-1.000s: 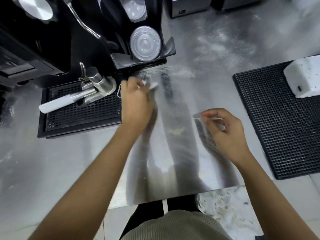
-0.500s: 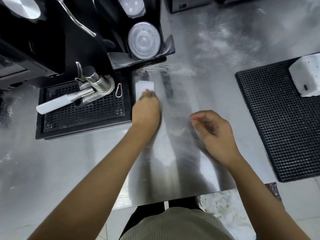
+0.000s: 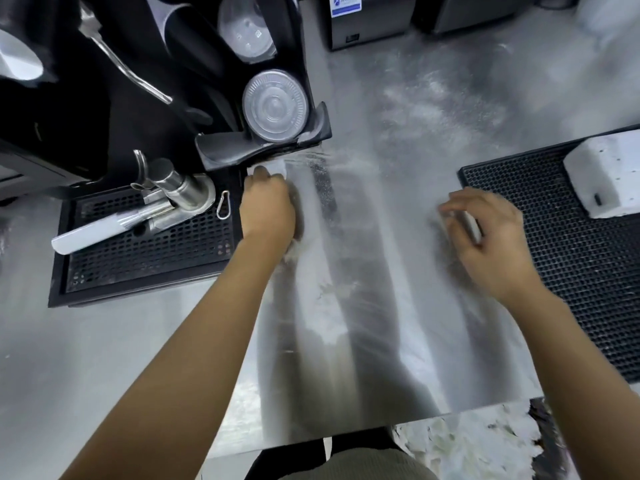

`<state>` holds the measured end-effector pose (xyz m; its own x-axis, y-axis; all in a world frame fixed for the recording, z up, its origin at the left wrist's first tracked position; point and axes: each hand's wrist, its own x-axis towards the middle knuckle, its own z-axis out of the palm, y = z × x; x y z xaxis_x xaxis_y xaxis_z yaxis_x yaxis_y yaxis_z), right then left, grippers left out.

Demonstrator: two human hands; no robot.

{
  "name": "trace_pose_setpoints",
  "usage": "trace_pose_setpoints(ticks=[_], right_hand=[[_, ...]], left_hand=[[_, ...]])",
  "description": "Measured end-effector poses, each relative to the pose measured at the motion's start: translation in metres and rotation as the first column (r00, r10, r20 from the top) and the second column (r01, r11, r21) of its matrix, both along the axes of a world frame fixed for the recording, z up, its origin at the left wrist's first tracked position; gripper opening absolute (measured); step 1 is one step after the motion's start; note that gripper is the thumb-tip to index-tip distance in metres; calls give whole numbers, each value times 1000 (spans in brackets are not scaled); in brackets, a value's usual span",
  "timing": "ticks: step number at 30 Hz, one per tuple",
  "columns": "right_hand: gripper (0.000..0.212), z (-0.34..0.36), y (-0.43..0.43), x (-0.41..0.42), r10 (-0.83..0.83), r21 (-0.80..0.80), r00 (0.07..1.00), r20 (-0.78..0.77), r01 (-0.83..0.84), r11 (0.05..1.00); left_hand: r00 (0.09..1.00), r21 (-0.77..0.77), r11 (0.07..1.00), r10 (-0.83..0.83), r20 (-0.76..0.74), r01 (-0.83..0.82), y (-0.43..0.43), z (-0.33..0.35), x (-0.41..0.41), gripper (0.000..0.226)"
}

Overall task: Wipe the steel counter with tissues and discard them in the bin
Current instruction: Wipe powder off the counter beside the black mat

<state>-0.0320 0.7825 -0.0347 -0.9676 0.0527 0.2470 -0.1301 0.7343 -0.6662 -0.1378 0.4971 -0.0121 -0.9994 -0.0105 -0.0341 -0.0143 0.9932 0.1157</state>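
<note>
The steel counter (image 3: 398,237) is dusted with white powder, with cleaner streaks down its middle. My left hand (image 3: 266,207) presses a white tissue (image 3: 275,167) onto the counter beside the black drip tray, just below the lid holder; only the tissue's far edge shows past my fingers. My right hand (image 3: 485,237) hovers over the counter to the right, fingers curled around a second white tissue (image 3: 472,228), blurred by motion. No bin is in view.
A black drip tray (image 3: 145,271) with a steel portafilter (image 3: 173,199) lies at the left. A black holder with clear plastic lids (image 3: 275,105) stands behind my left hand. A black rubber mat (image 3: 571,271) with a white block (image 3: 609,174) lies at the right. Powder covers the far counter.
My left hand has pushed its tissue away from me, up to the foot of the lid holder. My right hand has moved right, toward the rubber mat.
</note>
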Motion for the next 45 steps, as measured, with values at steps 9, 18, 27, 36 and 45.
trace_pose_setpoints(ticks=[9,18,27,36,45], right_hand=[[22,-13,18,-3,-31,18,999,-22,31,999],[22,-19,21,-6,-32,-21,997,-66,31,999],[20,-24,24,-7,-32,-33,998,-61,30,999],[18,-26,24,-9,-54,-45,997,-63,51,998],[19,-25,23,-10,-59,-49,997,-49,56,997]], left_hand=[[995,273,957,-82,-49,93,1,13,79,40],[992,113,990,95,-79,-86,9,-6,6,35],[957,426,903,166,-237,-51,4,-14,27,41],[974,424,892,-68,-215,156,35,-21,13,36],[972,434,900,78,-223,27,40,-23,-9,40]])
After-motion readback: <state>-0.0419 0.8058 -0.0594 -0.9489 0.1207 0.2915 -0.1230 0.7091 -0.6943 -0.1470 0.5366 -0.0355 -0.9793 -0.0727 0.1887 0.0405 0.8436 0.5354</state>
